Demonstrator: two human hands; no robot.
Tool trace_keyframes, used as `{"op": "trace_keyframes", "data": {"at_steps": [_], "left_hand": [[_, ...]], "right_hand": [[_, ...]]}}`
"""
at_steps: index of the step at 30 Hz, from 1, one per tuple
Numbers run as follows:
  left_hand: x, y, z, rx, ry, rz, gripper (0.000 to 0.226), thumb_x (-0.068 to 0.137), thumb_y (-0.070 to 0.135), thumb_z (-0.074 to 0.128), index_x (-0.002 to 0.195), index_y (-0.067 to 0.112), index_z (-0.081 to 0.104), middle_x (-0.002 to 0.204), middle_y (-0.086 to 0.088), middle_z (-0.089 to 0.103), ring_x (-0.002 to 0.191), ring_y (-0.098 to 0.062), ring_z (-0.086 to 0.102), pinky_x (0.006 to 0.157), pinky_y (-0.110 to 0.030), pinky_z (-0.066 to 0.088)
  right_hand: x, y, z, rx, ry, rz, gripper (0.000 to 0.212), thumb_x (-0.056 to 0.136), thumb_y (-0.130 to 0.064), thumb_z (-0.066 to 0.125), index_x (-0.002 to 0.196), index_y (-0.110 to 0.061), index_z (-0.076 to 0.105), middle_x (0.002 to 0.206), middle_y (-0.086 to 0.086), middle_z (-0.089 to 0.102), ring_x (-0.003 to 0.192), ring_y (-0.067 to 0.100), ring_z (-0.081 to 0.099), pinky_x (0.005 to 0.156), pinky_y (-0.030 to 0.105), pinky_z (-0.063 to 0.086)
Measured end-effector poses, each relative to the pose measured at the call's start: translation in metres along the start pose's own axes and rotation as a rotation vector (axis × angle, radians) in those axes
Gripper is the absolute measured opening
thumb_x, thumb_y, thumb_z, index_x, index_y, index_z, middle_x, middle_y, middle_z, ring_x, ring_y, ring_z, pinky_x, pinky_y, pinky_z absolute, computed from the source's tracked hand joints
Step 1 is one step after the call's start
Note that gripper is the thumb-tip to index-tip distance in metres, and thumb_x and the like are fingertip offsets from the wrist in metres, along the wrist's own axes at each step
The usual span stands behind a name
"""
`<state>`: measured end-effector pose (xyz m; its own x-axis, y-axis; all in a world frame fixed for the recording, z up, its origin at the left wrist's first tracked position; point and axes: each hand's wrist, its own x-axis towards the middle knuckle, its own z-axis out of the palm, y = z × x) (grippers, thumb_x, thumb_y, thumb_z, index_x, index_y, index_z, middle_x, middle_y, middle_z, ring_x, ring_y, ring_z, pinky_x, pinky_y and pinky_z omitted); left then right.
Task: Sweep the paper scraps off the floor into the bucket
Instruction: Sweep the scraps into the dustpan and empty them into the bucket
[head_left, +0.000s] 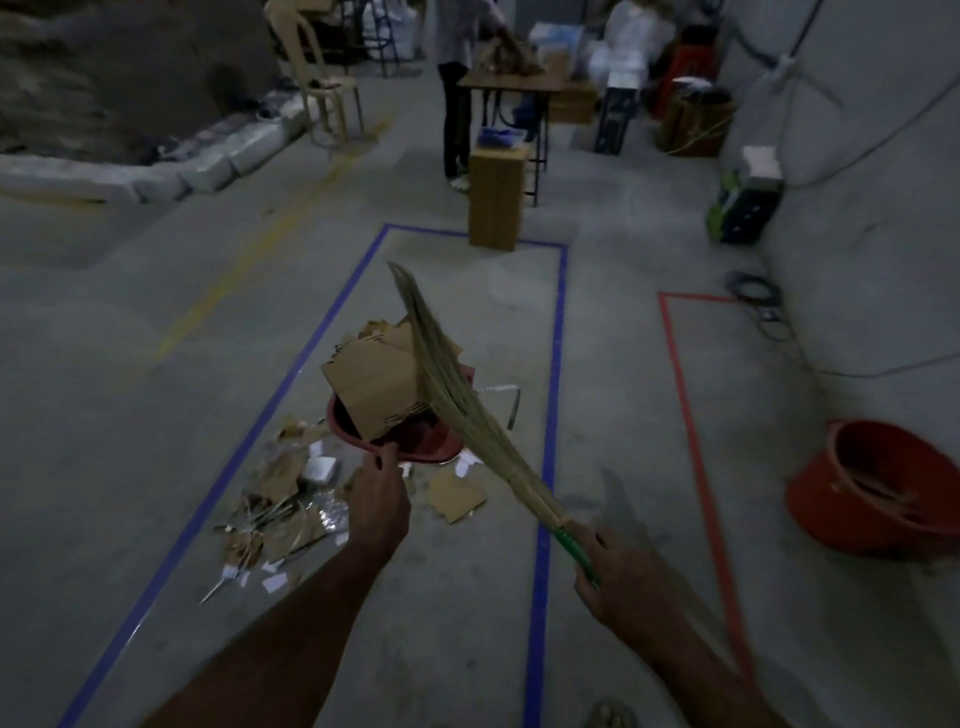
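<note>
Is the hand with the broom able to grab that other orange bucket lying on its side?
Probably not right away. The right hand grips the broom handle, so it is full. The tipped orange bucket lies apart, past the red tape line. Nothing blocks the floor between them, though.

Bare floor (613, 597) lies open between the blue tape (555, 364) and red tape (691, 415). Scraps (280, 499) crowd the bucket's (400, 441) near-left side, and cardboard (374, 384) fills its mouth. A second bucket (878, 488) lies on its side at far right.

One head-worn wide view — angled forward and down at the floor (156, 322) — stands close above it.
</note>
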<state>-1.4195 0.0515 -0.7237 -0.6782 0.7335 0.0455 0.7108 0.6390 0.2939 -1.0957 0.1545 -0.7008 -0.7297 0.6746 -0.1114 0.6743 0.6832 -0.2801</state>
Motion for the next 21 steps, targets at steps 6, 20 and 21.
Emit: {"op": "trace_keyframes", "data": {"at_steps": [6, 20, 21], "left_hand": [[0.001, 0.118, 0.038, -0.039, -0.026, 0.103, 0.042, 0.088, 0.001, 0.053, 0.128, 0.012, 0.049, 0.107, -0.021, 0.057, 0.090, -0.042, 0.056, 0.066, -0.045, 0.045], [-0.044, 0.439, 0.146, -0.179, -0.164, 0.431, 0.024, 0.103, 0.016, 0.044, 0.127, 0.012, 0.047, 0.118, -0.016, 0.052, 0.096, -0.032, 0.050, 0.069, -0.036, 0.035], [-0.046, 0.456, 0.156, -0.189, -0.175, 0.451, 0.023, 0.104, 0.018, 0.043, 0.126, 0.013, 0.046, 0.118, -0.015, 0.052, 0.094, -0.031, 0.050, 0.068, -0.037, 0.036]], "right_hand": [[-0.056, 0.087, -0.022, 0.014, 0.073, 0.146, 0.066, 0.079, -0.033, 0.060, 0.142, -0.035, 0.042, 0.087, -0.002, 0.058, 0.054, 0.015, 0.055, 0.043, 0.029, 0.043], [-0.196, 0.325, -0.068, 0.043, 0.092, 0.559, 0.052, 0.084, -0.041, 0.043, 0.135, -0.033, 0.045, 0.086, -0.001, 0.055, 0.057, 0.020, 0.057, 0.047, 0.037, 0.050], [-0.205, 0.338, -0.069, 0.053, 0.111, 0.565, 0.053, 0.085, -0.042, 0.040, 0.137, -0.034, 0.042, 0.085, -0.002, 0.053, 0.057, 0.019, 0.056, 0.048, 0.037, 0.050]]}}
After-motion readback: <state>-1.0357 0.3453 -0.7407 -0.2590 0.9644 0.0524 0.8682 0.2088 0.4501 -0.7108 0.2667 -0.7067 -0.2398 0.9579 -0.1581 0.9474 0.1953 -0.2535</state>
